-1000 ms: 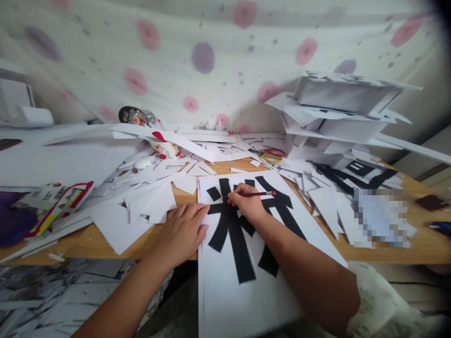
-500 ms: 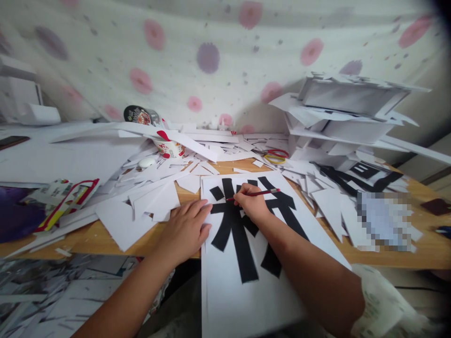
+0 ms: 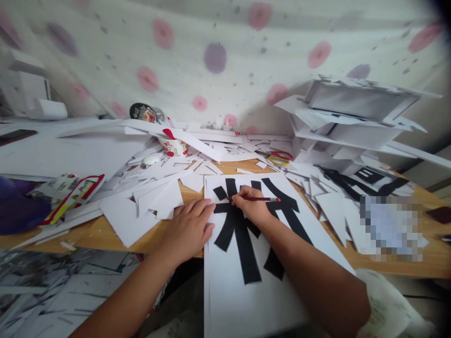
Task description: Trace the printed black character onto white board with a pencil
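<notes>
My right hand (image 3: pixel 252 204) grips a dark red pencil (image 3: pixel 264 199), held nearly level. The pencil's tip is over the upper left strokes of a large black character (image 3: pixel 248 258). Those strokes are on a white sheet (image 3: pixel 232 305) that reaches over the table's front edge, with another sheet edge showing beneath it. To the left, my left hand (image 3: pixel 192 227) lies flat with its fingers extended. Its fingertips rest at the sheet's left edge, beside the black strokes. My right hand and forearm cover part of the character.
Paper scraps (image 3: pixel 158 178) litter the wooden table (image 3: pixel 243 166). Scissors (image 3: pixel 280 158) with red and yellow handles lie behind the sheet, near a paper cup (image 3: pixel 174 147). White boxes (image 3: pixel 362 98) are stacked at the right. A snack packet (image 3: pixel 75 199) is at the left.
The pencil's rear end has dropped, so it lies more level. My right hand has shifted only slightly. My left hand stays flat by the sheet's edge, and the view has turned a little.
</notes>
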